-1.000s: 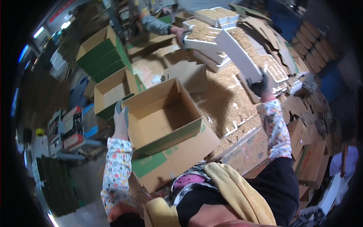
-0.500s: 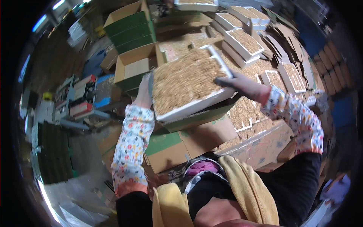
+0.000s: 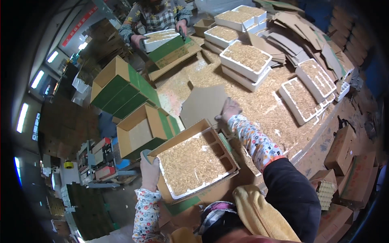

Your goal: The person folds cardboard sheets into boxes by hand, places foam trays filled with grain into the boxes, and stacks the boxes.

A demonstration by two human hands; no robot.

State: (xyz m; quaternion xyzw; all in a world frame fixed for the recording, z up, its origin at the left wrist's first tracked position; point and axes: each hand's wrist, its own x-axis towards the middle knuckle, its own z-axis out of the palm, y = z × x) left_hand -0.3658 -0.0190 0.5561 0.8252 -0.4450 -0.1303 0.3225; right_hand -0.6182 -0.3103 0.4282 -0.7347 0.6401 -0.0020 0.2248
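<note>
In front of me stands a green and brown cardboard carton (image 3: 227,150) with its top open. Inside it sits a white foam tray (image 3: 172,194) filled with straw-coloured shavings (image 3: 190,166); the tray leaves a strip of the carton's inside showing at the right. My gloved left hand (image 3: 149,172) is closed over the carton's left wall, thumb upward. Beyond the carton, my gloved right hand (image 3: 230,110) pinches the right edge of a flat grey cardboard sheet (image 3: 202,104), which lies tilted over the shavings on the work surface.
Empty cartons (image 3: 121,87) stand stacked at the left, with another open carton (image 3: 139,131) beside mine. Filled foam trays (image 3: 246,56) are piled at the back right. Across the surface, a co-worker's hands (image 3: 139,40) hold a tray over a carton. Flat cardboard pieces (image 3: 300,32) lie farther right.
The filled foam tray has gone down from my two hands into the carton. My right hand has left it and taken hold of the grey sheet; my left has moved to the carton wall.
</note>
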